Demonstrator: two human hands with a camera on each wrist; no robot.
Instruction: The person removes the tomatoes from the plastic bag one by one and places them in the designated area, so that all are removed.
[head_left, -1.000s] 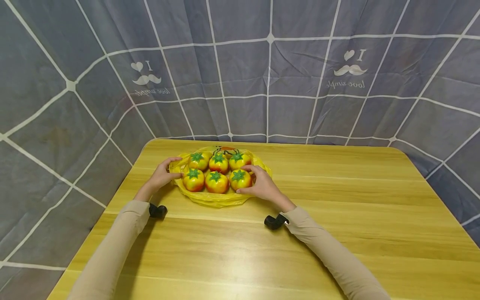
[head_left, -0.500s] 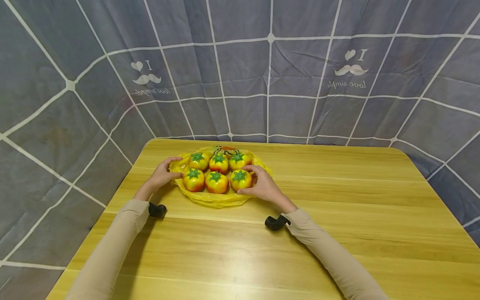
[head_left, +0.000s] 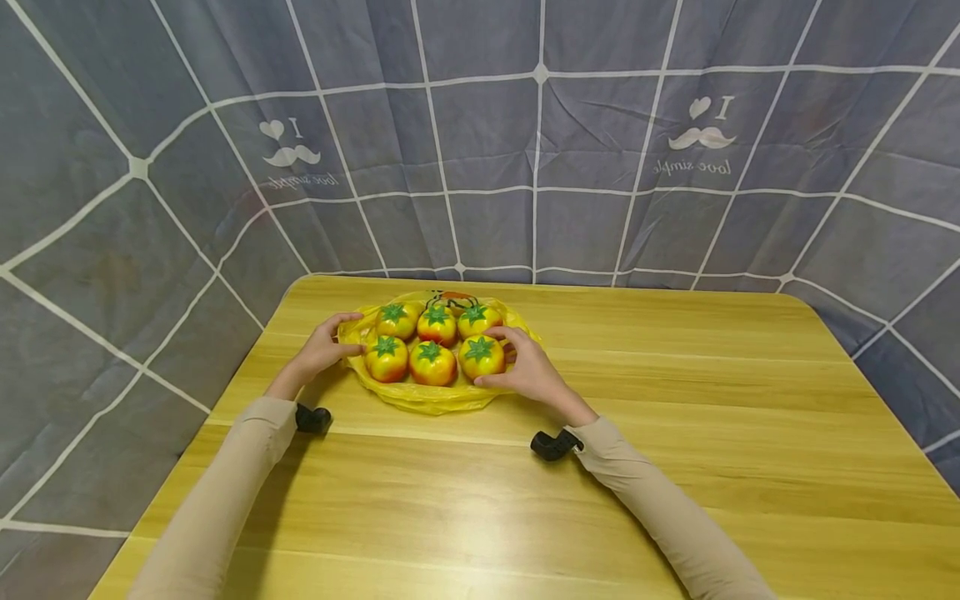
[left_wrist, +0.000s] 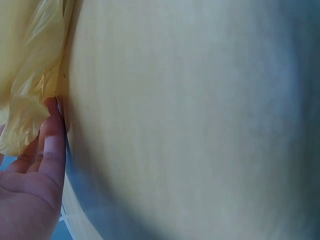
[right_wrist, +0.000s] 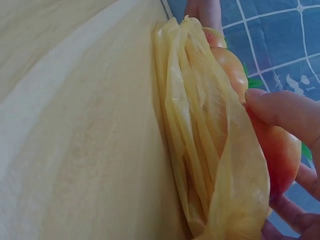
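My left grip (head_left: 322, 347) stands wide, touching the yellow bag (head_left: 437, 400). My right grip (head_left: 529, 367) curls round the front-right tomato (head_left: 482, 358).

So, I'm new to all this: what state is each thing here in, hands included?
Fruit: all six green tops up, in two rows of three.
Bag: open, crumpled, spread low around them.
Left hand: at the bag's left edge; I can't tell if it grips.
Right hand: thumb and fingers curved round the front-right fruit.
Cloth: hanging, creased in places.
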